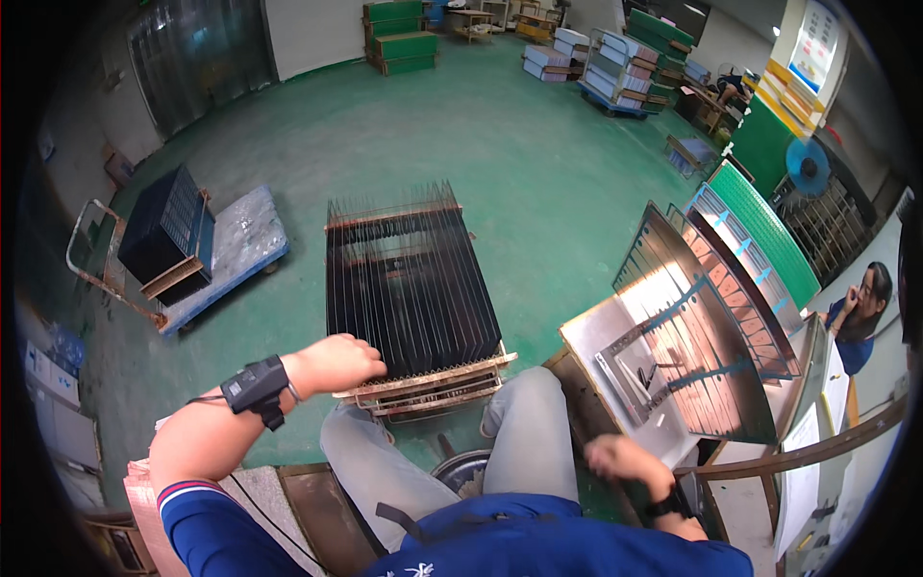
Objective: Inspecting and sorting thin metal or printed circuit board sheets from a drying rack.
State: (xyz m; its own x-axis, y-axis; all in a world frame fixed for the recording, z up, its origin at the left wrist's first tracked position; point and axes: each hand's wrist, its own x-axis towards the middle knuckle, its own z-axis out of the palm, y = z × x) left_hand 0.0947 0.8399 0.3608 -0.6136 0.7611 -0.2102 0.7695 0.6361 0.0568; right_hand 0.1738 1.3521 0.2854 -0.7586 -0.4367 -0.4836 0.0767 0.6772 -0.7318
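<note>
Before my knees stands a rack (428,385) with a rusty, pale frame and thin wires rising from it. Several thin dark panels (413,308) stand on edge in it, side by side. My left hand (348,362) is over the rack's near left corner, its fingers curled closed; whatever they hold, if anything, is hidden. My right hand (615,457) hangs low beside my right knee, below the bench at the right, its fingers smeared by motion. Nearest to it on that bench, a large copper-coloured panel (687,337) with dark cut-like lines leans upright, with similar panels behind it.
At the left, a blue flat trolley (236,245) carries another rack of dark panels (168,236). A pale worktop (606,337) holds a dark metal frame (635,375). Another person (860,313) sits at the far right. Green boxes (399,38) and a loaded cart (618,72) stand at the back.
</note>
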